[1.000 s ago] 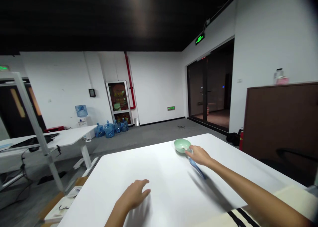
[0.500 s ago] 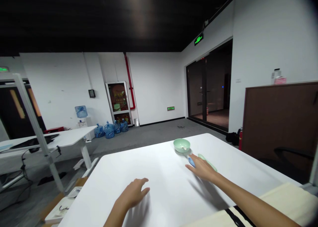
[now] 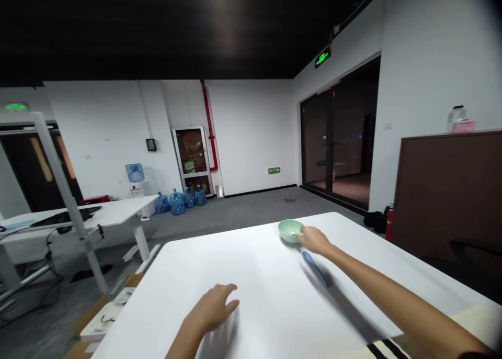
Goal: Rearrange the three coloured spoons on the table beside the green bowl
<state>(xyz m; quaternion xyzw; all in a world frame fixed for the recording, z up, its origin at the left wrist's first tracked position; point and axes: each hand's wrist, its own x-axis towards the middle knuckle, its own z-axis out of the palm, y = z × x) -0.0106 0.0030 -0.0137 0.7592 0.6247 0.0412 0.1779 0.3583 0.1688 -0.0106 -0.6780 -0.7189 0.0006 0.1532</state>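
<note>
At the far side of the white table (image 3: 251, 275), a light green bowl (image 3: 288, 232) stands upright. My right hand (image 3: 314, 240) is at its near right rim, thumb and fingers pinched on the edge. Something small and pale lies inside the bowl, partly covered by my fingers. Just below that hand, a blue spoon (image 3: 315, 267) rests on the tabletop, untouched. My left hand (image 3: 214, 307) hovers at the near left part of the table, thumb and fingers apart, holding nothing.
A cream cloth with black stripes (image 3: 386, 348) lies at the near right edge. Left of the table are an open carton with white trays (image 3: 102, 320) and another white desk (image 3: 125, 207). A brown cabinet (image 3: 443, 191) stands at right.
My right hand has moved forward from over the blue spoon to the bowl's rim, uncovering the spoon. The pale green utensil beside it no longer shows. My left hand has barely moved.
</note>
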